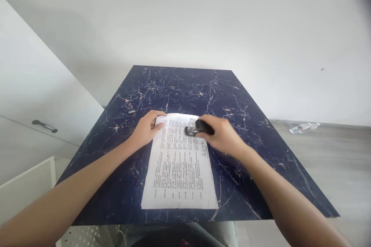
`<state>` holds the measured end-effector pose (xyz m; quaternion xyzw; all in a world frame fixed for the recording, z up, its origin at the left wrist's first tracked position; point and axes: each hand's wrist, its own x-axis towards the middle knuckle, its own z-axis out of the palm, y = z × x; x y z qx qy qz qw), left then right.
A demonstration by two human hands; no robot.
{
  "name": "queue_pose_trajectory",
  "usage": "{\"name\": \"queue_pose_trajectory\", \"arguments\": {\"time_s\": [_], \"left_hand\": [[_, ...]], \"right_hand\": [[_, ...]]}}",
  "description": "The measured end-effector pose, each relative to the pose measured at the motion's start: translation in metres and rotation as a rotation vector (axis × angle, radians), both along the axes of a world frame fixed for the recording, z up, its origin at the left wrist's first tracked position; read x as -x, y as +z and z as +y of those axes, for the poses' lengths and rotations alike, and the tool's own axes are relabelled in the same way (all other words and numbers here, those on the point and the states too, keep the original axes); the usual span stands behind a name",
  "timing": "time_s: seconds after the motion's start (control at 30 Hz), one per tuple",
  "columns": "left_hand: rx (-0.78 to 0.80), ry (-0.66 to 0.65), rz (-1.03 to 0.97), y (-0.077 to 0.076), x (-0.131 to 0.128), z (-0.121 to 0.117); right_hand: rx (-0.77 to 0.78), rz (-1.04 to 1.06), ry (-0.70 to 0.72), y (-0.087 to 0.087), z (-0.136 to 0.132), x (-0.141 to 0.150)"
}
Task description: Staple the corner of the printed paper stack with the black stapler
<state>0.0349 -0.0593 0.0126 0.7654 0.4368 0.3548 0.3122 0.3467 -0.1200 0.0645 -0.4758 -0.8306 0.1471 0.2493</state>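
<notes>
A stack of printed paper sheets [176, 170] lies on the table in front of me, text running sideways across the top page. My left hand [148, 126] pinches the far left corner of the sheets, thumb on top. In my right hand [222, 133] is a small black stapler [199, 128], its front end pointing left over the far right part of the page. The stapler is slightly blurred, and I cannot tell whether it touches the paper. A small silvery strip [131, 112], perhaps staples, rests on the table left of the sheets.
The dark blue marbled table [179, 88] stands against a pale wall [185, 19]. At the left is a white cabinet with a dark handle [45, 126]. A clear plastic bottle [304, 127] lies on the floor to the right.
</notes>
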Motion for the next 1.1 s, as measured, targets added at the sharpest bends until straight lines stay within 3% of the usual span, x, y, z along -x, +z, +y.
{"name": "queue_pose_trajectory", "arguments": {"time_s": [0.13,0.3,0.53,0.7,0.87,0.97,1.1], "left_hand": [[0.100,0.047,-0.037,-0.007,0.002,0.000],[0.100,0.089,0.001,-0.006,0.003,-0.001],[0.137,0.160,-0.092,0.002,0.002,-0.007],[0.134,0.194,-0.057,0.001,0.000,-0.008],[0.121,0.205,-0.010,0.000,-0.001,-0.008],[0.110,0.215,-0.001,0.002,-0.002,-0.008],[0.072,0.237,0.011,0.004,-0.003,-0.010]], "right_hand": [[-0.121,-0.208,-0.261,0.013,0.025,-0.050],[0.047,-0.309,-0.270,0.010,0.034,-0.073],[0.156,-0.242,-0.113,-0.003,0.033,-0.059],[0.229,-0.116,-0.057,0.000,0.033,-0.054],[0.167,0.078,-0.258,-0.005,0.032,-0.043],[0.072,-0.007,-0.363,-0.015,0.030,-0.030],[0.033,-0.060,-0.355,-0.021,0.028,-0.018]]}}
